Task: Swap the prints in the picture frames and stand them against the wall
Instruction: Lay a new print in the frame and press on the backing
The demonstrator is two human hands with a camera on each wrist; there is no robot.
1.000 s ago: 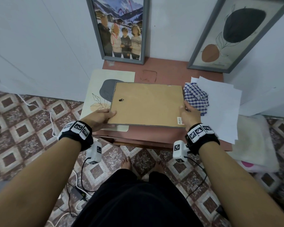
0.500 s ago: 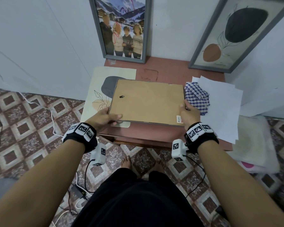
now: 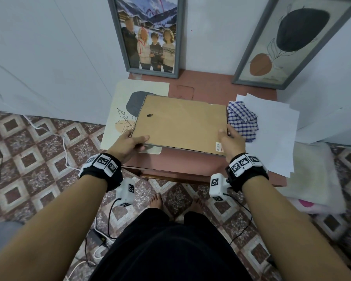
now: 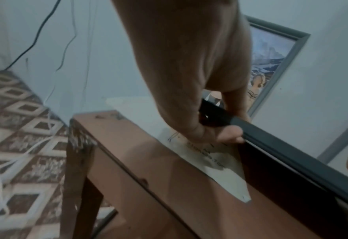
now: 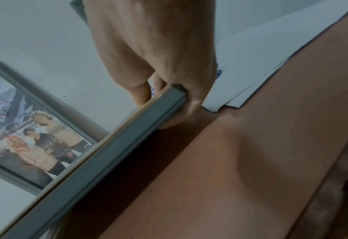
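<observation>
A grey picture frame (image 3: pixel 180 122) lies face down over the red-brown table (image 3: pixel 190 161), its brown backing board up, near edge lifted. My left hand (image 3: pixel 130 144) grips its near left corner (image 4: pixel 216 118), thumb on the board and fingers under. My right hand (image 3: pixel 229 138) grips the near right corner (image 5: pixel 175 98) the same way. A loose abstract print (image 3: pixel 128 110) lies flat under the frame's left side. Two framed pictures lean on the wall: a family photo (image 3: pixel 148 35) and an abstract print (image 3: pixel 292 39).
A blue checked cloth (image 3: pixel 242 118) and several white sheets (image 3: pixel 276 130) lie at the table's right. A white folded cushion (image 3: pixel 310 177) sits on the floor to the right. Cables (image 3: pixel 55 134) run over the patterned tiles at left. My bare feet stand under the table's front edge.
Both hands have raised the frame's near edge off the table. My left thumb has shifted onto the backing board. The frame sits slightly more turned than before.
</observation>
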